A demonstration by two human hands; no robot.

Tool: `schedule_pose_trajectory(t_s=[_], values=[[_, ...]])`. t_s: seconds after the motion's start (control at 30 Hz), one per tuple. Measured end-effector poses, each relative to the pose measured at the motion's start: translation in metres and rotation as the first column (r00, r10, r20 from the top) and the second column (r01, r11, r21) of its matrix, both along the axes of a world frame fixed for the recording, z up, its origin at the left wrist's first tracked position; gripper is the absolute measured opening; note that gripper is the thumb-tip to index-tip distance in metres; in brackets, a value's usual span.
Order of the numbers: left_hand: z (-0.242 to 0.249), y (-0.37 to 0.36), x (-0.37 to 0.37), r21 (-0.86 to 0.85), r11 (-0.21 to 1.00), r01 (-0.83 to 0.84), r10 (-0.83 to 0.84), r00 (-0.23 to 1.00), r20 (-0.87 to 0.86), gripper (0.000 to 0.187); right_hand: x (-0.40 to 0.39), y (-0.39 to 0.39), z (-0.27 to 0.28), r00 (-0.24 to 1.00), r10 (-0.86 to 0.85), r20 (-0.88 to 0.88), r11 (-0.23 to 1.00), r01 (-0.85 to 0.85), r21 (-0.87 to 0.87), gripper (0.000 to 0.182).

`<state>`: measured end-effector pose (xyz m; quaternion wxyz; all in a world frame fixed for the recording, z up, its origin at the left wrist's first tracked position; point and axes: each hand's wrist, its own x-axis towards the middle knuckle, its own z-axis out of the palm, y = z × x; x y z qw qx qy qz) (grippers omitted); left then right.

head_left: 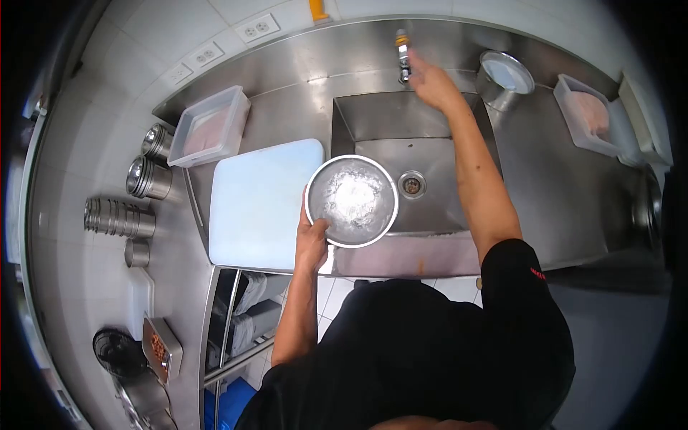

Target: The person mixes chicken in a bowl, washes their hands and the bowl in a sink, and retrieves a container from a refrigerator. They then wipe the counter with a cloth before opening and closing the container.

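My left hand grips the rim of a round metal bowl, thumb over the edge. The bowl is held level over the sink's left front part and overlaps the corner of a pale blue cutting board. Its inside shines with rippled glare, like clear water. At the back of the stainless sink, my right hand reaches to the faucet, its fingers closed against the faucet's right side. The fingertips are partly hidden there. A drain shows right of the bowl.
Left of the sink stands a plastic tub with pinkish contents; a similar tub is far right. A metal pot stands behind the sink's right corner. Stacked metal containers and a tray of reddish-brown pieces line the left counter.
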<state>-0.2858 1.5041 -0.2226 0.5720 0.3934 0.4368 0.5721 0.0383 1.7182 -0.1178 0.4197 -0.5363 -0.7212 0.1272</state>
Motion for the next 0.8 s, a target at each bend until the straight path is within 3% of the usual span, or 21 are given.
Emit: schedule_pose_trajectory(t_s=[0.03,0.07,0.17,0.2,0.23,0.27,0.37,0.47,0.5,0.6,0.7,0.77,0.8], values=[[0.007,0.004,0.014,-0.013,0.999,-0.035,0.034,0.995,-0.094,0.074,0.008,0.004,0.003,0.985,0.167,-0.04,0.986,-0.167,0.0,0.067],[0.003,0.016,0.018,-0.054,0.998,-0.035,0.031,0.996,-0.078,0.072,0.006,0.019,-0.004,0.937,0.341,-0.081,0.939,-0.343,-0.011,0.065],[-0.008,0.01,0.022,-0.174,0.983,0.061,-0.064,0.998,-0.012,0.06,0.031,-0.016,-0.039,0.967,0.028,-0.255,0.999,-0.034,-0.019,0.056],[-0.007,0.017,0.035,-0.201,0.975,0.091,-0.095,0.995,-0.011,0.055,0.036,-0.005,-0.058,0.977,-0.08,-0.198,0.994,0.064,-0.085,0.053],[0.001,0.105,0.07,-0.269,0.963,0.034,-0.04,0.999,-0.017,0.054,0.047,0.108,-0.074,0.984,-0.126,-0.129,0.983,0.106,-0.151,0.051],[-0.002,0.108,0.077,-0.301,0.952,0.056,-0.063,0.998,-0.011,0.052,0.047,0.109,-0.086,0.97,-0.24,-0.047,0.958,0.229,-0.172,0.048],[-0.018,0.143,0.102,-0.299,0.946,0.122,-0.109,0.992,0.062,0.05,0.04,0.164,-0.129,0.993,-0.115,0.037,0.959,0.12,-0.257,0.043],[-0.033,0.174,0.119,-0.331,0.938,0.106,-0.106,0.994,0.018,0.049,0.038,0.167,-0.094,0.937,-0.176,-0.301,0.89,0.022,-0.455,0.041],[-0.037,0.186,0.124,-0.336,0.936,0.108,-0.112,0.994,0.008,0.048,0.03,0.167,-0.091,0.931,-0.157,-0.33,0.948,0.048,-0.314,0.037],[-0.042,0.212,0.14,-0.354,0.928,0.112,-0.128,0.991,-0.023,0.044,0.015,0.14,-0.087,0.867,0.107,-0.488,0.987,-0.152,-0.054,0.03],[-0.038,0.221,0.152,-0.361,0.928,0.087,-0.112,0.993,-0.048,0.041,0.011,0.107,-0.104,0.821,0.074,-0.566,0.962,-0.208,-0.176,0.033],[-0.039,0.226,0.157,-0.361,0.929,0.083,-0.105,0.994,-0.043,0.039,0.016,0.101,-0.134,0.955,0.125,-0.268,0.913,-0.217,-0.347,0.033],[-0.042,0.227,0.16,-0.382,0.922,0.06,-0.085,0.995,-0.051,0.038,0.013,0.098,-0.149,0.988,0.104,-0.112,0.923,-0.138,-0.36,0.032]])
